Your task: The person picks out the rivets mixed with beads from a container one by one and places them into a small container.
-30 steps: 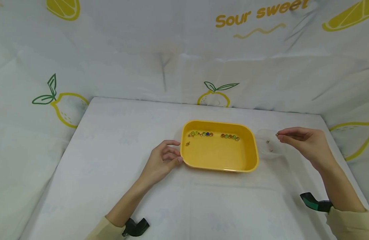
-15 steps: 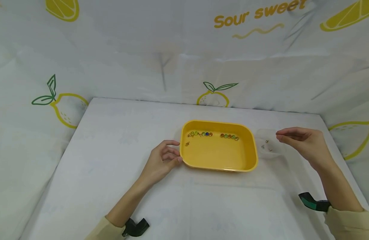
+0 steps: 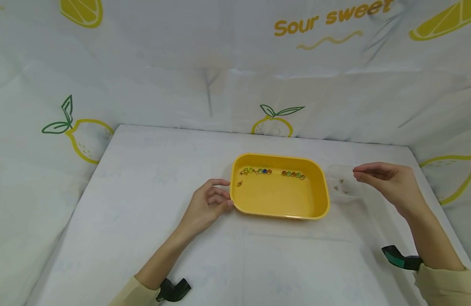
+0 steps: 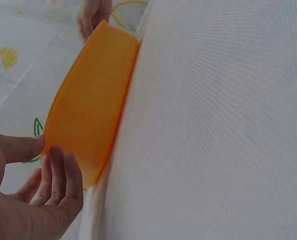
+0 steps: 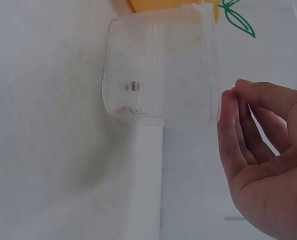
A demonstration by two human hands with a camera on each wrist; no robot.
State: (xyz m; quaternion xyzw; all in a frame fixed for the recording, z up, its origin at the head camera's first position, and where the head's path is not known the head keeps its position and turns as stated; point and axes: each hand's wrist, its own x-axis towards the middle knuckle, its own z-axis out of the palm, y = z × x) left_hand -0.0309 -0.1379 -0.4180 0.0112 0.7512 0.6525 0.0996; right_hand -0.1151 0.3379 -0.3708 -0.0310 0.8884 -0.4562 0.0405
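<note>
My left hand (image 3: pixel 208 206) holds the left end of a yellow plastic tray (image 3: pixel 277 199), its thumb at the rim and its other fingers against the outer wall in the left wrist view. Coloured glass marbles (image 3: pixel 293 174) lie in rows along the tray's far side, with small gold tack-like pieces (image 3: pixel 239 183) at the left. Right of the tray stands a clear plastic cup (image 5: pixel 183 70) with a few small pieces (image 5: pixel 132 86) at its bottom. My right hand (image 3: pixel 390 180) is beside and above the cup's rim, thumb and fingertips together, nothing showing between them.
A white cloth covers the table (image 3: pixel 151 170). Behind and at the sides hangs a white curtain (image 3: pixel 163 63) with lemon prints. Black wrist mounts (image 3: pixel 401 258) stick out at both sleeves.
My right hand has let go of a small gold piece, which now lies in the clear cup with the two others. The left hand and the tray have stayed put.
</note>
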